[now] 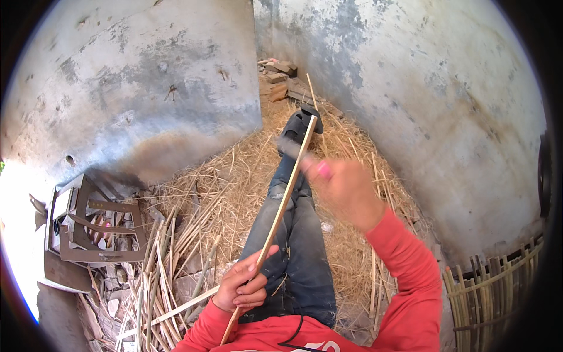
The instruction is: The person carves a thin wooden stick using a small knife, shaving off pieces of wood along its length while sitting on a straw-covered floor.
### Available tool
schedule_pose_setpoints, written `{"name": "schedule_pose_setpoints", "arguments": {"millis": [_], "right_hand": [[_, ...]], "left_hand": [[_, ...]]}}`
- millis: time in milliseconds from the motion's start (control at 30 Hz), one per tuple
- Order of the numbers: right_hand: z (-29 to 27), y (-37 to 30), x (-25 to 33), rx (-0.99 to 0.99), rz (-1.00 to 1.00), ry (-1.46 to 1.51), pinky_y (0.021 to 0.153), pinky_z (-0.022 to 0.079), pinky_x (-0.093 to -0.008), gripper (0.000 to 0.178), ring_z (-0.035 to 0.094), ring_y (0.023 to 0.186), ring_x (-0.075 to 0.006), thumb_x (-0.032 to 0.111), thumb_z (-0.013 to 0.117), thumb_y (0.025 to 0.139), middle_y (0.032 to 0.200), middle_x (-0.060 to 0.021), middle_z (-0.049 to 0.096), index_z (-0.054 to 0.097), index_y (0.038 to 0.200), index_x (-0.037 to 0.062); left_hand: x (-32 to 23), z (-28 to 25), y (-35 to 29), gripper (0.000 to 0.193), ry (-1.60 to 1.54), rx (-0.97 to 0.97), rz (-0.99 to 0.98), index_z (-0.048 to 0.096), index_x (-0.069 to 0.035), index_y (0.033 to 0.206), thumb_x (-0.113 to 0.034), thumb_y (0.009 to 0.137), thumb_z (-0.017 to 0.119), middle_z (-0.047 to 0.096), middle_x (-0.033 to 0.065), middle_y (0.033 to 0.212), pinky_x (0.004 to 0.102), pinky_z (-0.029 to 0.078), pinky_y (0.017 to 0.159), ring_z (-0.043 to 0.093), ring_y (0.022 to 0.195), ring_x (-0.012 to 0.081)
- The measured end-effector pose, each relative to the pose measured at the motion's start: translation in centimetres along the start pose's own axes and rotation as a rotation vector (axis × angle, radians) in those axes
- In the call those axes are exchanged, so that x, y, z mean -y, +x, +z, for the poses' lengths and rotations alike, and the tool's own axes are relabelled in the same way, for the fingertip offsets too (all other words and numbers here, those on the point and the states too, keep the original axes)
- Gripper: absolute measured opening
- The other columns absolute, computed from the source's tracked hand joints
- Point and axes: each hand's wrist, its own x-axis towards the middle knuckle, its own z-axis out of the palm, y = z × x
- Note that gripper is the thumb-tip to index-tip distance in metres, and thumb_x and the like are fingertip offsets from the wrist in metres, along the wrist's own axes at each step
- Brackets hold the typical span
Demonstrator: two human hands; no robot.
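The left hand (243, 286) is nearest, its curled fingers and thumb pinching a pale wooden strip (284, 200), which passes between them. The strip's long axis follows the legs (312, 252), its near end at the left edge of the red top (281, 334), its far end pointing away toward the dark shoes (300, 122). Beyond, the right hand (352, 190) wraps around a pink-handled blade (287, 146), too blurred to tell whether it touches the strip. Straw (234, 167) spreads toward the floor's far corner.
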Motion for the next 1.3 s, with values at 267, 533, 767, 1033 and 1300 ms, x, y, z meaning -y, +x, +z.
{"name": "schedule_pose_setpoints", "arguments": {"millis": [267,533,767,1033,1300], "right_hand": [[2.7,-3.5,0.6,0.126,-0.34,-0.079,0.044,0.049,-0.0443,0.062,0.061,0.044,-0.0309,0.06,0.051,0.1,0.052,-0.014,0.059,0.065,0.069,0.0072],[-3.3,5.0,-8.8,-0.219,0.155,-0.098,0.05,0.046,-0.0484,0.062,0.061,0.052,-0.039,0.054,0.056,0.1,0.058,-0.0198,0.059,0.064,0.066,0.0032],[2.1,-5.7,1.8,0.103,-0.37,-0.012,0.04,0.044,-0.0426,0.055,0.057,0.041,-0.0306,0.053,0.064,0.095,0.052,-0.0133,0.056,0.058,0.065,0.0075],[1.6,1.2,-6.0,-0.123,-0.082,-0.146,0.044,0.045,-0.0456,0.06,0.061,0.049,-0.0349,0.055,0.056,0.1,0.054,-0.0175,0.057,0.061,0.066,0.0055],[-1.3,1.0,-3.3,-0.165,0.014,0.04,0.043,0.04,-0.046,0.059,0.055,0.044,-0.0369,0.049,0.058,0.101,0.052,-0.0193,0.052,0.059,0.063,0.0034]], "left_hand": [[0.2,0.6,-0.3,0.05,0.261,-0.203,0.092,0.034,-0.008,0.159,-0.02,0.111,0.043,0.028,-0.0062,0.055,0.0202,0.025,0.04,0.027,0.04,0.0034],[1.2,2.1,-0.5,0.053,0.495,-0.149,0.142,0.035,-0.006,0.158,-0.016,0.108,0.049,0.03,-0.0047,0.053,0.022,0.028,0.042,0.028,0.039,0.0058],[1.0,1.3,0.2,0.051,0.593,-0.239,0.206,0.038,-0.006,0.157,-0.013,0.108,0.05,0.034,-0.0038,0.052,0.0224,0.029,0.041,0.03,0.039,0.0062],[1.8,0.4,-0.6,0.051,0.599,-0.253,0.18,0.04,-0.01,0.157,-0.01,0.108,0.051,0.043,-0.002,0.059,0.0209,0.032,0.041,0.039,0.045,0.0058],[1.2,0.6,0.2,0.046,0.808,-0.385,0.176,0.048,-0.001,0.149,-0.009,0.105,0.057,0.065,0.0093,0.068,0.0202,0.037,0.041,0.047,0.042,0.0072]]}}
